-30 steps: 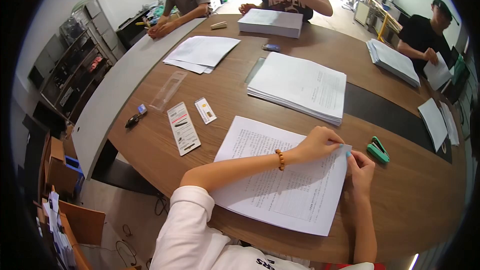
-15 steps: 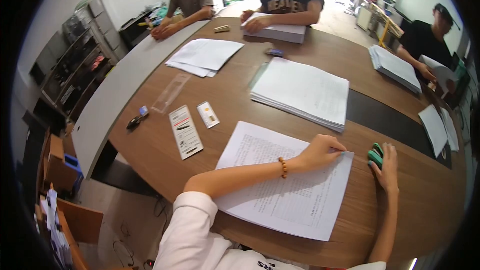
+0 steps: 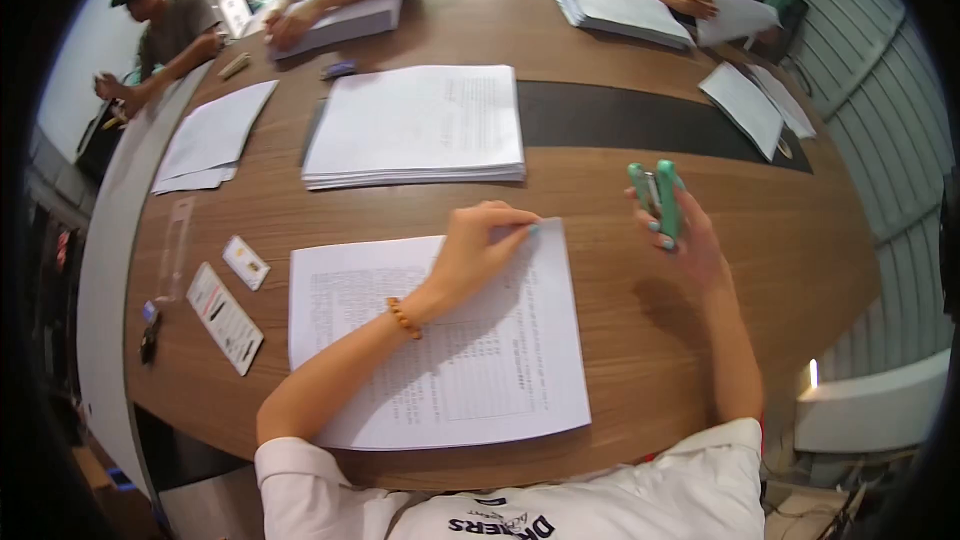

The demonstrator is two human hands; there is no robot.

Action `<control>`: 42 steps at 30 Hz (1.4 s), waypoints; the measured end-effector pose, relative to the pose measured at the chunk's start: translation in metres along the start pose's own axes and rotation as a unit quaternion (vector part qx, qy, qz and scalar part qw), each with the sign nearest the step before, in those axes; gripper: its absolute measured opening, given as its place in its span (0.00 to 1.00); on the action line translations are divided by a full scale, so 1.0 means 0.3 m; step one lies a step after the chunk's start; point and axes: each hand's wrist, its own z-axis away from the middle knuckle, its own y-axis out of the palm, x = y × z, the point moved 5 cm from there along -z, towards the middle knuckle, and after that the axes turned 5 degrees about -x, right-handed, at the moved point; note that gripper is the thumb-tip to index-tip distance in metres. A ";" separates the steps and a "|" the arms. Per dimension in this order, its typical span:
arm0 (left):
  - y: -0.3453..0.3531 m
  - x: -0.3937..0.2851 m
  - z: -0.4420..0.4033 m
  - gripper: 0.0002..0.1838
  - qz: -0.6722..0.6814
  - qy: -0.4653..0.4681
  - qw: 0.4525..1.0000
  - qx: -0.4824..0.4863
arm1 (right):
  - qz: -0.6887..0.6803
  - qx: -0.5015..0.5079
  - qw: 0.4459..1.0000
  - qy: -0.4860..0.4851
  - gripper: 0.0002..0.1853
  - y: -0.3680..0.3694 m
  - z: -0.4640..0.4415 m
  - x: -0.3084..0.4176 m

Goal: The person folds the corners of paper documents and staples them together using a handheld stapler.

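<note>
Printed sheets of paper (image 3: 480,380) lie in front of me on the wooden table. My left hand (image 3: 478,252), with a bead bracelet at its wrist, pinches their far right corner between thumb and fingers. To the right, my right hand (image 3: 695,245) is wrapped round a green stapler (image 3: 668,205), held up above the tabletop. The stapler's two arms point away from me with a gap between them. It is apart from the paper.
Beyond my papers sits a thick paper stack (image 3: 420,125). Loose sheets (image 3: 215,135), a card package (image 3: 225,318), a small white card (image 3: 246,262) and a clear plastic tray (image 3: 176,250) lie left. Across the table, other people handle paper stacks (image 3: 345,22).
My right hand has lifted the green stapler off the table and turned it. My left hand keeps its pinch on the paper corner. The head view has swung to the right.
</note>
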 end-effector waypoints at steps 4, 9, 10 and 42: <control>-0.004 0.004 -0.001 0.08 0.001 -0.021 1.000 -0.019 | 0.079 0.067 0.995 -0.013 0.29 0.051 0.006 0.015; -0.009 -0.003 0.002 0.08 -0.002 -0.019 0.999 -0.026 | 0.470 0.084 0.873 -0.098 0.23 0.133 0.004 0.057; -0.013 -0.005 0.001 0.08 0.003 -0.023 0.999 -0.027 | 0.487 0.088 0.855 -0.153 0.21 0.161 0.005 0.069; -0.012 -0.008 0.005 0.10 -0.021 -0.025 0.999 -0.012 | 0.612 0.163 0.749 -0.193 0.14 0.298 -0.051 0.067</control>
